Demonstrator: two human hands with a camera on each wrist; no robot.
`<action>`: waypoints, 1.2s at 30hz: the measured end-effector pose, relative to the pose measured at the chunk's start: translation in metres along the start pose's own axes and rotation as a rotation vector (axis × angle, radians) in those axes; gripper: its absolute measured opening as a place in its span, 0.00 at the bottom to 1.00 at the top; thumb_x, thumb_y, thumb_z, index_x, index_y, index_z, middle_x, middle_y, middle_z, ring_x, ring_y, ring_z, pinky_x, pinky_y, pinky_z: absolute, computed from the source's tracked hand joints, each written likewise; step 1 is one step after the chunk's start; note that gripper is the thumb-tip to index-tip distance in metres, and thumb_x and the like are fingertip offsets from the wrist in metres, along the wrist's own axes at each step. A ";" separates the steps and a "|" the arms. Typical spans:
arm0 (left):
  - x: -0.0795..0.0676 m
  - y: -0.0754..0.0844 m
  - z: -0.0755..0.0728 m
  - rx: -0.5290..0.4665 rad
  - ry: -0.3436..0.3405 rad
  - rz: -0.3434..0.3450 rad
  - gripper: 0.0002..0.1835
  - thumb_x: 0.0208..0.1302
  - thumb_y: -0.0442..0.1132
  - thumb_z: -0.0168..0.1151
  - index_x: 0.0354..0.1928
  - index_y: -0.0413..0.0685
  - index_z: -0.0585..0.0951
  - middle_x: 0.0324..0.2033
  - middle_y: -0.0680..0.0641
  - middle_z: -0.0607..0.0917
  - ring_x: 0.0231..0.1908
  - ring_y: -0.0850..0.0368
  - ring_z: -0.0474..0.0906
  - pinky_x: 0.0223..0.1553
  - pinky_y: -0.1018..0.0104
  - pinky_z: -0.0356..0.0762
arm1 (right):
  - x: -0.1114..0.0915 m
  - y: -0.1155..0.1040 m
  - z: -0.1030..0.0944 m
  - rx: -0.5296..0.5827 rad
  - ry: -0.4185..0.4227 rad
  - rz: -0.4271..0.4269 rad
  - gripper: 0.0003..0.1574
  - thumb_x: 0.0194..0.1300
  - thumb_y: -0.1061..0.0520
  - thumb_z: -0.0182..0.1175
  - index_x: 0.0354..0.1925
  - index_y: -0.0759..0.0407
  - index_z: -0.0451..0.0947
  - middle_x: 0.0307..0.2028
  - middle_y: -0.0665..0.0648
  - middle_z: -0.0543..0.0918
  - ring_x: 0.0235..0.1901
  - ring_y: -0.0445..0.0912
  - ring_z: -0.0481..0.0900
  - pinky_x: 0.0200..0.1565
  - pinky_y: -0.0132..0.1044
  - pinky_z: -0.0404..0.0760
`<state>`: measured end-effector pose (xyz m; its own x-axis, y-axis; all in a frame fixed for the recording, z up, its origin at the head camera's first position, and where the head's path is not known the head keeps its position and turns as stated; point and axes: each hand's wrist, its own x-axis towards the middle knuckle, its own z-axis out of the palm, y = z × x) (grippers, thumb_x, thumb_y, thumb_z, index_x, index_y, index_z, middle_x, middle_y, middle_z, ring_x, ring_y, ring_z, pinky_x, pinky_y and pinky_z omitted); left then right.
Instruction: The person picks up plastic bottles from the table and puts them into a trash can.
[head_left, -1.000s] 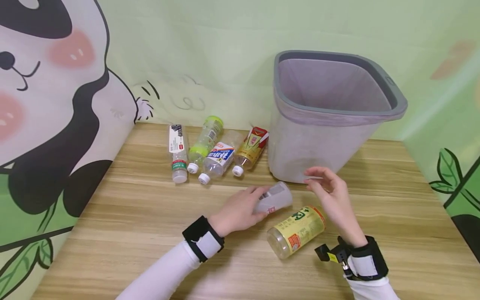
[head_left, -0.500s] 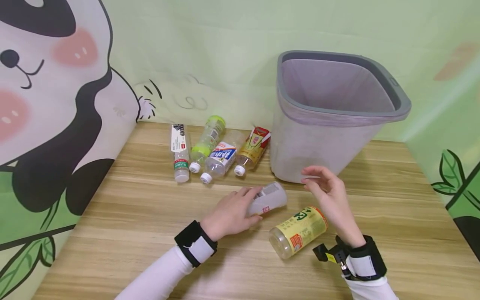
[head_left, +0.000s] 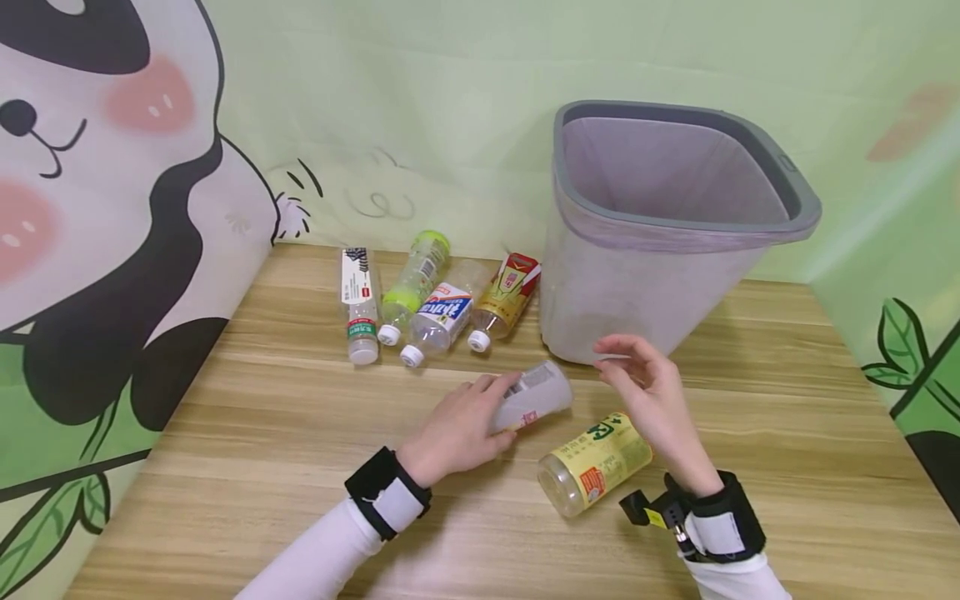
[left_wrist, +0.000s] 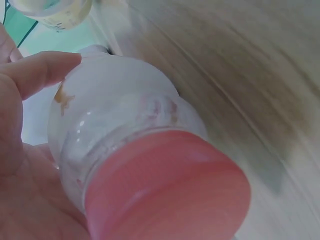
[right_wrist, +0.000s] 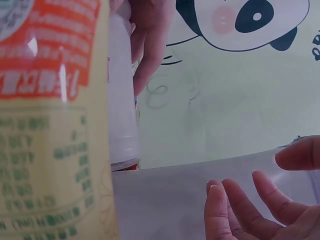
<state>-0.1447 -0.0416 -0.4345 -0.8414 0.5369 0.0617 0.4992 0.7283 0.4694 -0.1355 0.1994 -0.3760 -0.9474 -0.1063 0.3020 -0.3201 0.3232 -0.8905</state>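
Observation:
My left hand [head_left: 457, 429] grips a whitish translucent plastic bottle [head_left: 542, 394] lying on the table, thumb on its near side and fingers over the far side. Its pinkish-red cap [left_wrist: 170, 190] shows in the left wrist view; my palm hides that end from the head view. Between my hands lies a clear bottle with a yellow label [head_left: 600, 460], on its side. Just beyond it my right hand [head_left: 656, 396] hovers with loosely bent fingers, thumb apart from them, holding nothing. In the right wrist view the yellow label fills the left side.
A grey bin [head_left: 637, 283] with a liner stands at the back right. Left of it lie a brown-yellow drink bottle [head_left: 504, 302], a blue-and-white labelled bottle [head_left: 442, 317], a green-banded bottle [head_left: 412, 287] and a white-labelled bottle [head_left: 357, 304]. A green fabric backdrop [head_left: 450, 100] rises behind the table [head_left: 262, 467].
My left hand and the whitish bottle have shifted slightly left and toward me. My right hand has drifted a little left. The other bottles and the bin stay put.

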 end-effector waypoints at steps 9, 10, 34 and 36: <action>-0.008 -0.005 -0.008 -0.182 0.122 0.014 0.41 0.57 0.47 0.64 0.71 0.49 0.59 0.58 0.44 0.74 0.48 0.53 0.74 0.47 0.58 0.77 | 0.000 -0.004 0.009 0.074 0.026 0.006 0.17 0.63 0.72 0.52 0.51 0.73 0.70 0.47 0.66 0.78 0.43 0.44 0.80 0.47 0.28 0.79; -0.009 -0.005 -0.009 -0.209 0.141 0.013 0.41 0.57 0.47 0.65 0.71 0.49 0.58 0.58 0.44 0.74 0.49 0.54 0.74 0.47 0.59 0.77 | 0.000 -0.005 0.011 0.087 0.033 0.006 0.17 0.63 0.73 0.52 0.52 0.74 0.70 0.47 0.66 0.77 0.44 0.45 0.79 0.47 0.28 0.79; -0.011 0.028 -0.045 -0.809 0.436 -0.115 0.37 0.64 0.42 0.61 0.71 0.63 0.55 0.59 0.43 0.71 0.48 0.47 0.75 0.40 0.53 0.80 | 0.002 -0.018 0.054 0.132 -0.082 -0.031 0.40 0.63 0.70 0.53 0.71 0.55 0.56 0.61 0.63 0.69 0.55 0.55 0.72 0.51 0.36 0.78; -0.013 0.036 -0.052 -0.823 0.447 -0.113 0.36 0.64 0.40 0.60 0.72 0.57 0.55 0.59 0.40 0.71 0.49 0.46 0.74 0.42 0.52 0.79 | 0.001 -0.018 0.056 0.127 -0.093 -0.030 0.41 0.64 0.69 0.54 0.71 0.52 0.55 0.61 0.62 0.69 0.55 0.54 0.72 0.52 0.41 0.78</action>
<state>-0.1264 -0.0441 -0.3729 -0.9624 0.1443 0.2303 0.2508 0.1451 0.9571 -0.1308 0.1408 -0.3788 -0.9318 -0.2024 0.3014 -0.3403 0.1975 -0.9194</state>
